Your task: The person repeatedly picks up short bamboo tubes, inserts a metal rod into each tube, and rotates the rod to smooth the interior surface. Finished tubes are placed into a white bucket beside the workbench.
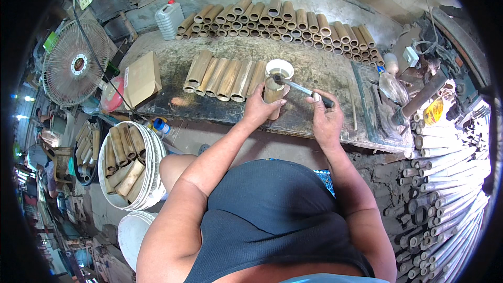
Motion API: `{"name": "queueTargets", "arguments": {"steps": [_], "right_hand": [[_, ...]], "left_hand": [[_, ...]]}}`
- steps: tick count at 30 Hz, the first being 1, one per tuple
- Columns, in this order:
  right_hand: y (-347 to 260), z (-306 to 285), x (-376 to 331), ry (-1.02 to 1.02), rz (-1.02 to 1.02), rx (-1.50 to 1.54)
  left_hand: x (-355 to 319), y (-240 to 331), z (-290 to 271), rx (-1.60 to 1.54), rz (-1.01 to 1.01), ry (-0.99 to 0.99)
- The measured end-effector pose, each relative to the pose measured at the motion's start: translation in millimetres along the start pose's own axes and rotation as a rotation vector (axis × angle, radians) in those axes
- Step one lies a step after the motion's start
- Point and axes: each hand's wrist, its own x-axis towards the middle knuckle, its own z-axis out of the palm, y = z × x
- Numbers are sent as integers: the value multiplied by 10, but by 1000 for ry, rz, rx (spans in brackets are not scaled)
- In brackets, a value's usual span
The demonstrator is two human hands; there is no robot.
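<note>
My left hand (258,109) is closed round a short bamboo tube (273,95), held upright at the front of the workbench (314,94). A paintbrush (299,88) with a dark handle is pinched in the fingers of my right hand (328,120). Its dark tip lies at the tube's upper rim; whether it touches the rim or reaches inside I cannot tell. Just behind the tube stands a white tub (280,66), partly hidden by the brush and tube. To the left of my left hand, several bamboo tubes (229,79) lie side by side on the bench.
Stacked bamboo tubes (262,21) line the back wall beside a plastic jug (168,20). A cardboard box (142,81) and a fan (77,63) are at left. A white bucket (157,178) of tubes stands by my left leg. Long bamboo poles (450,194) are piled at right.
</note>
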Motion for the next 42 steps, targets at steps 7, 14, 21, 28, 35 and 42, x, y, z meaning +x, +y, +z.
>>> {"name": "queueTargets", "arguments": {"steps": [7,14,21,28,35,42], "right_hand": [[-58,-3,-43,43,-12,43],[-11,65,-47,58,-139,-154],[-126,9,-62,44,13,-9],[-75,114,-97,21,-98,-149],[-139,16,-91,56,-187,-298],[-129,149,-138,12,-220,-310]], "left_hand": [[-12,-145,103,228,170,208],[-10,-170,54,20,82,82],[-37,-145,52,295,235,249],[-64,-112,15,-42,67,83],[-9,-257,63,180,213,223],[-66,-184,-24,-166,71,-22]]}}
